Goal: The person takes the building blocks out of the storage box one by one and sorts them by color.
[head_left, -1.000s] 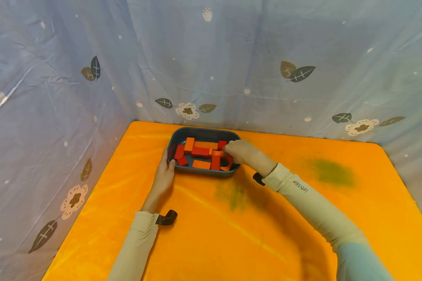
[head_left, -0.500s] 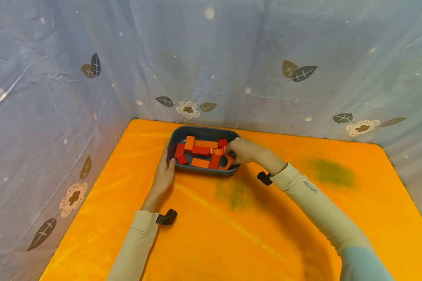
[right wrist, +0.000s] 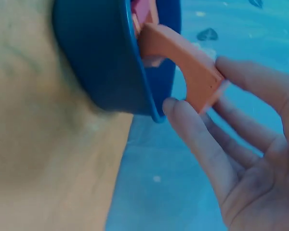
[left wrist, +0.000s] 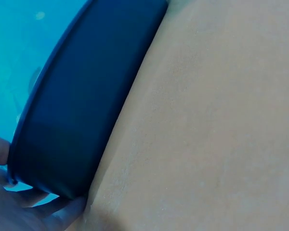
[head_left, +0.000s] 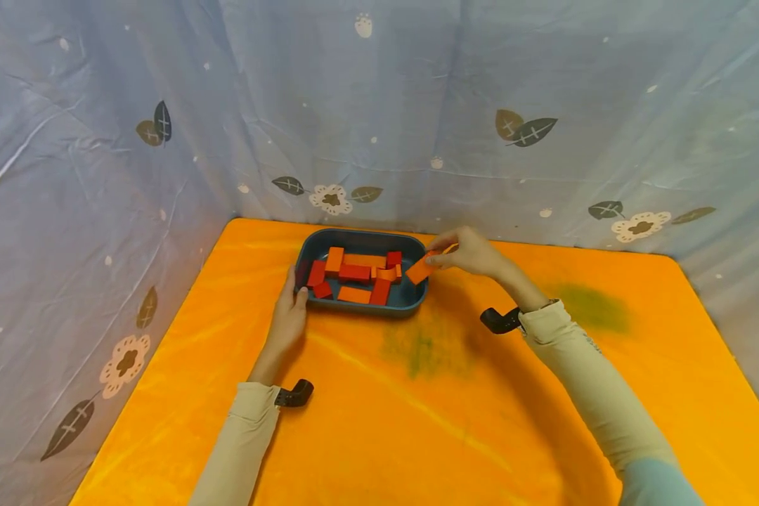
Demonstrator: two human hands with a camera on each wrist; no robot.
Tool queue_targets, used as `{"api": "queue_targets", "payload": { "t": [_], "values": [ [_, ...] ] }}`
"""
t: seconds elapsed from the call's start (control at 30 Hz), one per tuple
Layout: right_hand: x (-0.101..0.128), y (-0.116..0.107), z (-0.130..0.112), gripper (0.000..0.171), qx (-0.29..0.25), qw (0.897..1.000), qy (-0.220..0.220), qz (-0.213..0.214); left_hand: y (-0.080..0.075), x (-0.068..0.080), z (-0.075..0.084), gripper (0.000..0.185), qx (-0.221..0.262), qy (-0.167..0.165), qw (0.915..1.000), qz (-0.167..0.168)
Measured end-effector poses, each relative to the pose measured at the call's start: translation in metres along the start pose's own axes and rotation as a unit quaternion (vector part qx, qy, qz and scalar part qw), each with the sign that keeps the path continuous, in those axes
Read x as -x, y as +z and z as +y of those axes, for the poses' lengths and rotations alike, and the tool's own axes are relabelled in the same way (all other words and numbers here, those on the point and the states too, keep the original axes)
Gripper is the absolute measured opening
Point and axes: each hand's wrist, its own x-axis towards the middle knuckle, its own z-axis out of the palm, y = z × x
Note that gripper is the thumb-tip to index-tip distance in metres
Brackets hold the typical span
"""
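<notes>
While my left hand (head_left: 289, 316) grips the blue tray (head_left: 360, 239) rim at 9 o'clock, my right hand (head_left: 474, 251) pinches an orange arch block (head_left: 421, 270) over its 3 o'clock edge, bare orange tabletop (head_left: 417, 422) beyond.

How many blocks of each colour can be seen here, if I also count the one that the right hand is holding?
Red blocks: 5, all in the tray
Orange blocks: 5, that is 4 in the tray and the arch block pinched by the right hand
Total: 10 blocks
</notes>
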Motion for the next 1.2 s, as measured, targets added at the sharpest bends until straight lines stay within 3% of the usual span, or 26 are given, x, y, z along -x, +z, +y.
{"api": "queue_targets", "payload": {
  "t": [0.1, 0.23, 0.4, 0.6, 0.83, 1.07, 1.2],
  "values": [
    [0.008, -0.007, 0.007, 0.040, -0.091, 0.994, 0.061, 0.028, 0.000, 0.000, -0.001, 0.060, 0.001, 0.004, 1.0000, 0.003],
    [0.022, -0.008, 0.025, 0.043, -0.164, 0.979, 0.102, 0.072, -0.002, 0.003, -0.002, 0.058, 0.006, 0.010, 0.9999, -0.001],
    [0.033, -0.003, 0.054, 0.046, -0.130, 0.972, 0.150, 0.125, -0.005, 0.003, 0.000, 0.057, 0.017, -0.002, 0.9998, -0.008],
    [0.032, -0.005, 0.084, 0.044, -0.175, 0.954, 0.183, 0.159, -0.004, -0.002, 0.003, 0.057, 0.030, -0.014, 0.9994, -0.012],
    [0.033, -0.009, 0.091, 0.041, -0.075, 0.967, 0.180, 0.166, 0.000, -0.001, 0.000, 0.057, 0.013, 0.007, 0.9999, 0.002],
    [0.035, 0.002, 0.098, 0.028, 0.002, 0.962, 0.149, 0.228, 0.002, 0.000, -0.001, 0.058, 0.012, 0.021, 0.9996, 0.014],
    [0.033, 0.008, 0.103, 0.028, 0.013, 0.960, 0.138, 0.245, 0.002, 0.001, -0.002, 0.058, 0.014, 0.016, 0.9997, 0.012]
  ]
}}
